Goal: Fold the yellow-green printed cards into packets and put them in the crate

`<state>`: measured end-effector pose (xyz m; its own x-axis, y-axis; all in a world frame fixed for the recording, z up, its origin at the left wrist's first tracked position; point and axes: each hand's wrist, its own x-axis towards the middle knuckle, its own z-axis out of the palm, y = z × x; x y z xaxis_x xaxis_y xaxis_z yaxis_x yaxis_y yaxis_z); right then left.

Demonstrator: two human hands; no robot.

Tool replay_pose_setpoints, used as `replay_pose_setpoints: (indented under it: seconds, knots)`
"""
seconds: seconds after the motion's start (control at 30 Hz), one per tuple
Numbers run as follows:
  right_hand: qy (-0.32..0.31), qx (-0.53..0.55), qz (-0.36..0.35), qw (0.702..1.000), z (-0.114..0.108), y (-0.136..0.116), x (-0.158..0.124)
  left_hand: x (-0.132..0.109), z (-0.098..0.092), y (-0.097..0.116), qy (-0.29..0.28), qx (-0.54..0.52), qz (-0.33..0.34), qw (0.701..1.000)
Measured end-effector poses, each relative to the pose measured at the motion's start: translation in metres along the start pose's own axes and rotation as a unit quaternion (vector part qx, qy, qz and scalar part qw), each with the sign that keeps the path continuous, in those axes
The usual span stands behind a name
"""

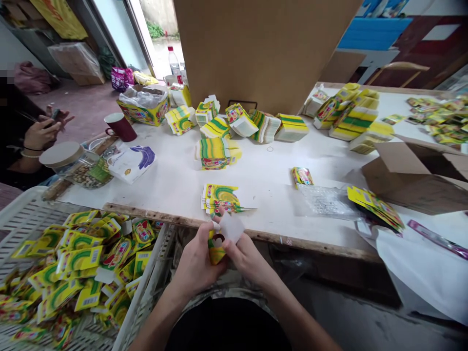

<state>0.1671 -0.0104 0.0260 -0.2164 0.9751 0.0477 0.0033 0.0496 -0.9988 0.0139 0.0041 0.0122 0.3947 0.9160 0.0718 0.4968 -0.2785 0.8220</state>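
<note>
Between both hands, just in front of the table's near edge, is a small yellow-green cardboard box (216, 254) with its end open and a white flap standing up. My left hand (199, 258) wraps round the box from the left. From the right, my right hand (244, 252) grips the box with its thumb by the white flap. What lies inside the box is hard to make out. Just beyond the hands, a small stack of flat printed cartons (223, 197) lies on the white table (270, 209).
A white plastic crate (144, 278) full of yellow packets stands at left. Bundled flat cartons (215, 151) line the table's back before a large cardboard sheet (256, 48). A maroon mug (122, 127), a lidded jar (86, 168) and an open carton (413, 170) flank them. Another person sits far left.
</note>
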Motion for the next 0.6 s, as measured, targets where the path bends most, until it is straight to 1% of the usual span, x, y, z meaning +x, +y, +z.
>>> replay_pose_setpoints:
  seconds: [0.07, 0.13, 0.2, 0.27, 0.3, 0.33, 0.43, 0.47, 0.53, 0.6]
  knots:
    - [-0.033, -0.082, -0.033, 0.996, 0.0, 0.002, -0.003, 0.003, 0.004, -0.006, 0.005, -0.017, 0.012, 1.0]
    - [-0.038, -0.134, -0.06, 0.988, 0.0, 0.008, -0.003, 0.005, 0.009, -0.012, 0.042, -0.024, 0.039, 0.998]
    - [0.007, -0.148, -0.082, 0.986, -0.002, 0.014, 0.0, 0.007, 0.011, -0.016, 0.084, -0.001, 0.044, 0.995]
    - [0.072, -0.145, -0.086, 0.983, -0.007, 0.02, 0.003, 0.008, 0.008, -0.018, 0.098, 0.051, 0.029, 0.993]
    - [0.086, -0.148, -0.084, 0.982, -0.01, 0.022, 0.004, 0.009, 0.005, -0.018, 0.099, 0.083, 0.026, 0.991]
    - [0.081, -0.157, -0.083, 0.981, -0.014, 0.023, 0.005, 0.009, 0.002, -0.019, 0.097, 0.111, 0.028, 0.989]
    - [0.0, -0.196, -0.089, 0.977, -0.024, 0.026, 0.006, 0.011, -0.01, -0.02, 0.099, 0.146, 0.05, 0.983]
    - [-0.019, -0.207, -0.089, 0.974, -0.027, 0.026, 0.006, 0.011, -0.013, -0.02, 0.103, 0.149, 0.058, 0.982]
    - [-0.026, -0.22, -0.082, 0.972, -0.033, 0.025, 0.007, 0.013, -0.017, -0.02, 0.11, 0.156, 0.065, 0.979]
    - [-0.03, -0.226, -0.071, 0.971, -0.039, 0.021, 0.009, 0.015, -0.02, -0.018, 0.106, 0.162, 0.056, 0.98]
